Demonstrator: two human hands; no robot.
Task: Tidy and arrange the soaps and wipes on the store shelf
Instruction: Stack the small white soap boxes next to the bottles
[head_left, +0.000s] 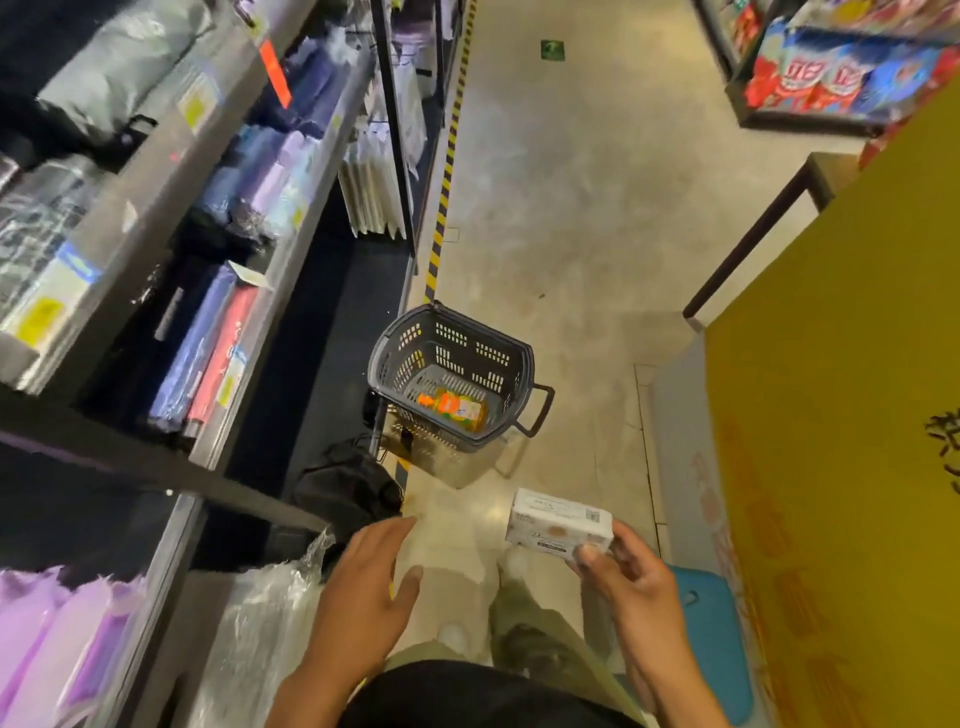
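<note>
My right hand (631, 587) grips a white rectangular pack (558, 522), soap or wipes, by its near edge, thumb on top, low in the frame over the aisle floor. My left hand (371, 584) hovers with straight spread fingers, holding nothing, left of the pack and apart from it. A grey shopping basket (395, 358) stands on the floor ahead with an orange bottle (454, 408) lying inside. The dark store shelf (244, 291) runs along the left, stocked with blurred packs in blue, red and purple.
A black bag (345, 488) sits on the floor between shelf and basket. Clear plastic wrap (270, 608) lies at the shelf's foot. A yellow display (841, 415) fills the right side. Yellow-black tape (441, 208) lines the floor. Another stocked shelf (841, 67) stands far right.
</note>
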